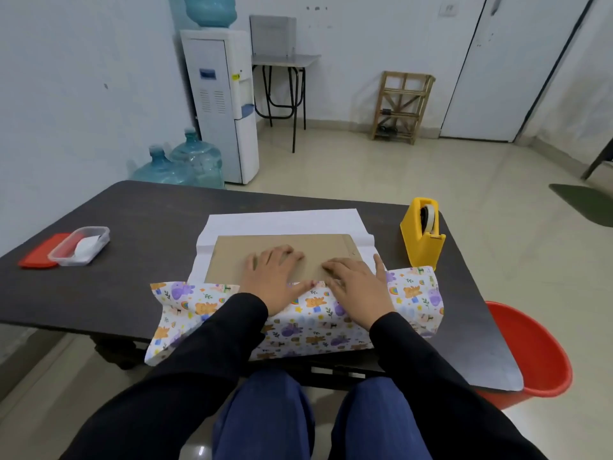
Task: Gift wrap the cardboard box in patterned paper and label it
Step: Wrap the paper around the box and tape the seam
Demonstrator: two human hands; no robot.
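While the dark table fills my view, I see patterned paper spread across its near middle, printed edge folded up onto the flat cardboard box lying on it. Left hand and right hand press flat there, fingers straight. A yellow tape dispenser stands at the right, a clear tub far left.
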